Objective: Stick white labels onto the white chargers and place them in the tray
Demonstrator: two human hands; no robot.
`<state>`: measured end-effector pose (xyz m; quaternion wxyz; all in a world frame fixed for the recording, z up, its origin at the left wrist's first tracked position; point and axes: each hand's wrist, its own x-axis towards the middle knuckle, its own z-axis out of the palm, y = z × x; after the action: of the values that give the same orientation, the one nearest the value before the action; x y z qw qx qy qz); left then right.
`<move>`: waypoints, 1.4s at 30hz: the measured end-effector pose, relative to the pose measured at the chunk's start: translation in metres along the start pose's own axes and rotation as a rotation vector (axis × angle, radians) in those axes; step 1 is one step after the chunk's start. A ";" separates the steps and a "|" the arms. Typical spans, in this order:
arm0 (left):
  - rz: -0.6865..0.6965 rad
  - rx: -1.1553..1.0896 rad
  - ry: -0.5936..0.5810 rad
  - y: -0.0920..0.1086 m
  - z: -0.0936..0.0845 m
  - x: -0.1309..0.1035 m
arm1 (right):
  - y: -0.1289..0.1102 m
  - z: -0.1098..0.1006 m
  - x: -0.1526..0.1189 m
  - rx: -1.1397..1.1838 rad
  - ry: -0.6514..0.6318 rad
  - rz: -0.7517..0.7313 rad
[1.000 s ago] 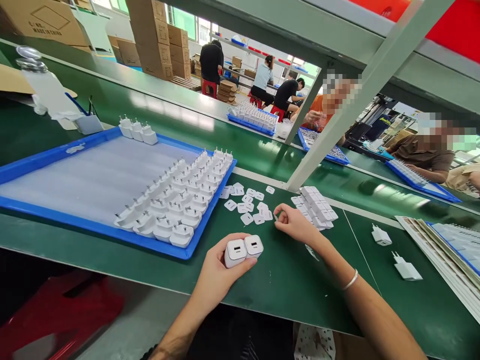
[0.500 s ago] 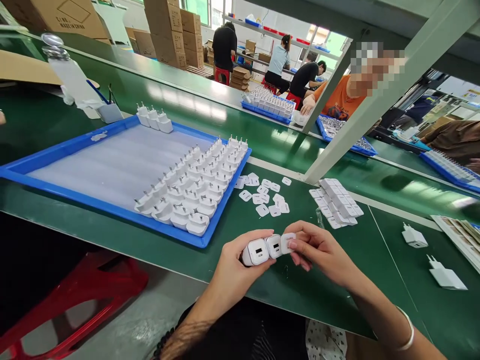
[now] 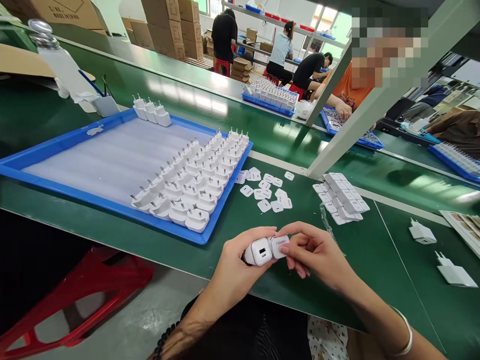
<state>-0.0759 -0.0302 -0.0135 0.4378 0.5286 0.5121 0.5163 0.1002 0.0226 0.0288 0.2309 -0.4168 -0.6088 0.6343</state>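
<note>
My left hand [image 3: 234, 262] is wrapped round two white chargers side by side. The left charger [image 3: 261, 251] shows its port face; the other one's face is covered by a small white label piece [image 3: 279, 247] with printing. My right hand [image 3: 315, 250] pinches that piece at its right edge, thumb in front, and presses it against the charger. Beyond my hands, loose white label pieces [image 3: 264, 193] are scattered on the green table [image 3: 285, 305]. At left, a blue tray [image 3: 112, 199] holds rows of white chargers [image 3: 187, 185], pins up.
White stacked blocks of pieces [image 3: 343, 197] lie right of the labels. Two chargers [image 3: 422, 232] lie at the far right. A slanted metal post [image 3: 348, 125] rises behind. Across the belt, a person in orange [image 3: 354, 90] reaches into a blue tray. A red stool [image 3: 108, 295] stands lower left.
My right hand has moved left, bringing the label piece from beside the second charger onto its face and covering its ports. Across the belt, the person's hand has moved right to the tray.
</note>
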 end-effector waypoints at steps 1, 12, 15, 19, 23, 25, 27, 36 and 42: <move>0.000 -0.005 0.000 0.000 0.000 0.000 | 0.000 0.000 0.000 -0.010 0.003 -0.001; 0.055 0.046 -0.026 -0.002 -0.001 -0.002 | -0.001 0.002 -0.001 -0.028 0.032 0.015; 0.061 0.052 -0.037 -0.002 -0.001 -0.002 | -0.001 0.001 -0.001 -0.032 0.030 0.030; 0.074 0.071 -0.042 -0.001 0.000 -0.001 | -0.001 0.001 -0.002 -0.026 0.028 0.056; 0.087 0.081 -0.047 -0.001 0.000 -0.001 | -0.001 0.000 -0.001 -0.005 0.016 0.070; 0.098 0.077 -0.052 -0.002 0.000 -0.001 | -0.001 0.000 -0.001 0.011 0.007 0.076; 0.107 0.077 -0.058 -0.001 -0.001 -0.001 | -0.001 0.000 0.000 0.028 0.000 0.080; 0.139 0.066 -0.046 0.002 0.000 -0.001 | 0.003 0.000 0.001 0.095 -0.006 0.078; 0.106 0.061 -0.043 0.003 0.000 0.000 | 0.001 0.000 0.001 0.056 0.006 0.060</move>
<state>-0.0756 -0.0307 -0.0101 0.4044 0.5793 0.4892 0.5115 0.1003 0.0231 0.0277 0.2253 -0.4301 -0.5773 0.6564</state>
